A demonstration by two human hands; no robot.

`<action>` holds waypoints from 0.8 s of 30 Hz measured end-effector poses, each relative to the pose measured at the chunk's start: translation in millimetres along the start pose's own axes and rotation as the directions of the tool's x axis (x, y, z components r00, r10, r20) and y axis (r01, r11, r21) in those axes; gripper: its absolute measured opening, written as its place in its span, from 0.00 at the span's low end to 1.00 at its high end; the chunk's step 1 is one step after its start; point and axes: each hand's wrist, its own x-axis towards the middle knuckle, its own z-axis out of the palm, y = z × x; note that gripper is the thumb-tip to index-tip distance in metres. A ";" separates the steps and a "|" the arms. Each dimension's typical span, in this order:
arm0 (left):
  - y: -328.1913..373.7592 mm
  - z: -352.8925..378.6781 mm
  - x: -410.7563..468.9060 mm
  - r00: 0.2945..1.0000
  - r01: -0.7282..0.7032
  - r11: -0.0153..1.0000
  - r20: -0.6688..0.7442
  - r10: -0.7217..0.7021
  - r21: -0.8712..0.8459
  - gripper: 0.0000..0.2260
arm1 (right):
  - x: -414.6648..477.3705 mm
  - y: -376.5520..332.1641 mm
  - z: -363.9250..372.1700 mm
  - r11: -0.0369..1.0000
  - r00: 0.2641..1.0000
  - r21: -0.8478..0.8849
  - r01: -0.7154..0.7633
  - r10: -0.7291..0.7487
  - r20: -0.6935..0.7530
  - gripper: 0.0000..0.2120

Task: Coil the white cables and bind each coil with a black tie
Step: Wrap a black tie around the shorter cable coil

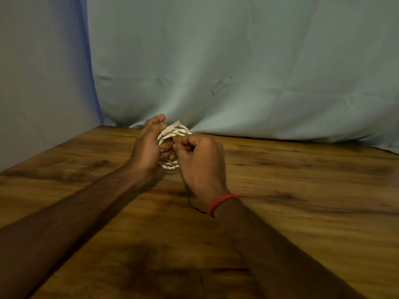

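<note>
Head view: L hand [149, 147] grasps coiled white cable [173, 133] over brown wooden table [302, 190]; R hand [200, 160] fingers curled, pinching thin dark strand [192, 203], prob. the black tie, against the coil.

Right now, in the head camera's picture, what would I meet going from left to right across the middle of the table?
The left hand → white cable coil → right hand.
</note>
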 end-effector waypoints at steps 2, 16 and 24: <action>-2.4 -0.5 -0.4 0.995 0.063 0.996 0.075 -0.058 -0.069 0.13 | -1.7 -0.6 2.0 1.000 0.999 0.028 -0.004 0.005 -0.040 0.07; 0.0 2.9 -5.8 0.980 -0.146 0.982 -0.114 0.160 0.119 0.09 | 1.2 -14.7 -18.4 0.959 0.948 0.208 -0.195 0.130 0.289 0.06; 3.8 -19.0 14.4 0.963 -0.132 0.969 -0.203 0.175 0.209 0.09 | 27.9 -22.6 -71.1 0.735 0.875 -0.593 0.329 -0.001 0.484 0.13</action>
